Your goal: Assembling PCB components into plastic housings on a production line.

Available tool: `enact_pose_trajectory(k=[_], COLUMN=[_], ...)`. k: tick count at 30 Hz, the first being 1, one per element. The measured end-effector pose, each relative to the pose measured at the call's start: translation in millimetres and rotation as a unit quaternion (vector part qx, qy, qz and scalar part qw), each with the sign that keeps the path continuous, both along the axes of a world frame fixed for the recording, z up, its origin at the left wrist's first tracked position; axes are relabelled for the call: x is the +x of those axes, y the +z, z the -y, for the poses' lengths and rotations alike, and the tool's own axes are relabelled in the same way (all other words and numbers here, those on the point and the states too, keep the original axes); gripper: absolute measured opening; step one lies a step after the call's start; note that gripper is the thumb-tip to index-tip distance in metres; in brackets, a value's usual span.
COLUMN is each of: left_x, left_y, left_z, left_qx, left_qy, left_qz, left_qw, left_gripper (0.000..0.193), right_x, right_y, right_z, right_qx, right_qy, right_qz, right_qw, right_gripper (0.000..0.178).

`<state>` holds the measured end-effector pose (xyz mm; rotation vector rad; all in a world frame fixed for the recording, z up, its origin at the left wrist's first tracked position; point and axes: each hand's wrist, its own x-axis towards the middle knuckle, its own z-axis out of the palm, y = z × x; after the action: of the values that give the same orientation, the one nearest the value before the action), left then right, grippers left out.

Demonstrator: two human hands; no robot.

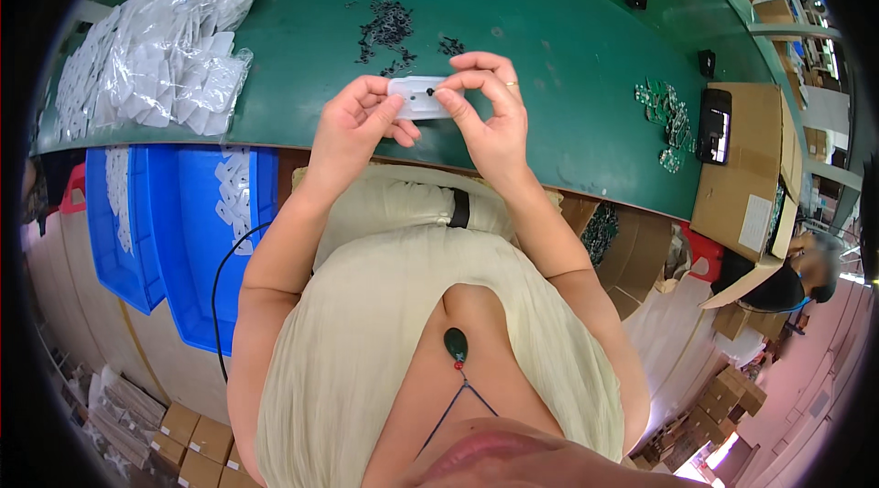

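Above the near edge of the green bench, my left hand [360, 120] grips the left end of a white plastic housing [418, 109], a shallow rounded-end shell. At its right end are the thumb and fingers of my right hand [490, 115], pinched at a small black part [430, 92] that sits at the housing's face. Whether that part is seated in the housing or only held against it, I cannot tell. Just beyond my hands lies a loose pile of small black parts [385, 28], with a smaller cluster [450, 46] to its right.
Clear bags of white plastic pieces [174, 76] cover the bench's left end. Small green circuit boards [673, 117] lie at the right, by an open cardboard box [740, 178]. Blue bins [188, 305] with white pieces stand below left. A person [797, 273] is at the far right.
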<state>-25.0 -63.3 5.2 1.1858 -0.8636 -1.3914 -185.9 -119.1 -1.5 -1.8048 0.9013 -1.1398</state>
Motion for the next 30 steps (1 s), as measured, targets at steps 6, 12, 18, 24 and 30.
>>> enact_pose_trajectory(k=[6, 12, 18, 24, 30], left_x=[-13.4, -17.4, -19.7, -25.6, -30.6], left_y=[-1.3, -4.0, -4.1, -7.5, -9.1], left_z=[-1.8, -3.8, -5.4, -6.4, -9.9], left_qx=[-0.019, -0.005, 0.025, -0.017, -0.082], left_qy=[0.031, 0.033, 0.017, 0.036, 0.046], left_qz=[-0.024, -0.039, -0.076, -0.065, -0.044], left_qw=[0.999, 0.999, 0.997, 0.997, 0.995], left_gripper=[0.010, 0.014, 0.014, 0.017, 0.016], right_x=[3.4, 4.1, 5.0, 3.8, 3.7], right_y=[4.5, 5.2, -0.4, 3.0, 3.5], right_z=[-4.3, -6.6, -8.2, -6.8, -6.2], right_qx=[-0.105, -0.217, -0.178, -0.158, -0.027], right_qy=[-0.085, -0.120, -0.093, -0.082, -0.026], right_qz=[-0.031, -0.075, -0.087, -0.121, -0.054], right_qw=[0.990, 0.966, 0.976, 0.976, 0.998], right_gripper=[0.012, 0.014, 0.013, 0.013, 0.011])
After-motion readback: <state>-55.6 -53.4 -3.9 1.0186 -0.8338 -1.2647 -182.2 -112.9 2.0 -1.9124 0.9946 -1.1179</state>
